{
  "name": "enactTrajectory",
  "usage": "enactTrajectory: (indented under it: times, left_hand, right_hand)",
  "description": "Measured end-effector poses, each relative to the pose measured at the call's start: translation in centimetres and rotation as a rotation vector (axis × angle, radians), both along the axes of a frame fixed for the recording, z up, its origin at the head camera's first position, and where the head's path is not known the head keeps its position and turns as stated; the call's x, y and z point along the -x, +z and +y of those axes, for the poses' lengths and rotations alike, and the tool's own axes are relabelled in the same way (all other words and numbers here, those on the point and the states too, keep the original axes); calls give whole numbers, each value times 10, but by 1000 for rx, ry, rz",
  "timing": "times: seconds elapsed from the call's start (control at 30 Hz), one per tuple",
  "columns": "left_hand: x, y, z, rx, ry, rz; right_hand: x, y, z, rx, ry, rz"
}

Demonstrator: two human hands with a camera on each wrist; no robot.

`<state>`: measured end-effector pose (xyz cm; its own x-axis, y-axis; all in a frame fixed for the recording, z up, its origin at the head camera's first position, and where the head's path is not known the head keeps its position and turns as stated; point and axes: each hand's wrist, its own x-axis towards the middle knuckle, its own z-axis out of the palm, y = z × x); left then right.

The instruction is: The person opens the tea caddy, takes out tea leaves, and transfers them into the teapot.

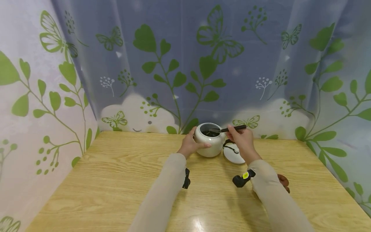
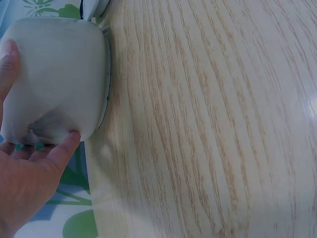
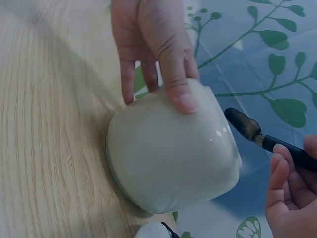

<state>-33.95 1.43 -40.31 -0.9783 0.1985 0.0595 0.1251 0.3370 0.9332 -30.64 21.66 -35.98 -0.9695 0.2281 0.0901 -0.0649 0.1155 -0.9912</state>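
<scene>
A white, rounded ceramic jar [image 1: 211, 149] stands uncovered near the back of the table, with something dark inside its mouth. My left hand [image 1: 189, 144] grips its left side, thumb across the front and fingers around the far side. The right hand [image 1: 242, 141] pinches the black handle of a small scoop [image 3: 242, 124]. Its dark, narrow blade is over the jar's mouth in the head view. The right wrist view shows that blade just beside the rim. Below the right hand, the white lid [image 1: 234, 155] with a dark clasp lies against the jar's right side.
A reddish-brown object [image 1: 283, 182] sits on the wooden table [image 1: 124, 180], partly hidden by the right sleeve. Behind the table hangs a blue curtain [image 1: 179, 64] with green leaves and butterflies, close to the jar. Similar patterned cloth lines both sides.
</scene>
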Motion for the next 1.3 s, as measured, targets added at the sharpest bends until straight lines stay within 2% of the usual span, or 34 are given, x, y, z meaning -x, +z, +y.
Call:
enactTrajectory:
  times: [0.1,0.33,0.5,0.63,0.9,1.07,1.3]
  left_hand:
    - [0,0,0,-1,2,-2]
    - [-1,-1,0,-9,4,-4]
    - [1,-2,1,2,3,0]
    - [3,-4,1,2,-3,-2]
    - [5,-5,0,11,-3,-2]
    - [6,-6,0,19,-1,3]
    - [6,-5,0,21,0,13]
  right_hand:
    - [6,-1,-2,-42,-17,-2]
    - [12,-3,-4,-123,22,2]
    - [16,-5,-4,-189,24,36]
    - [18,-8,-3,-316,21,95]
    - [22,-9,-10,-669,31,292]
    - [26,-10,-13,-787,46,358]
    - [32,-9,-14,-901,49,368]
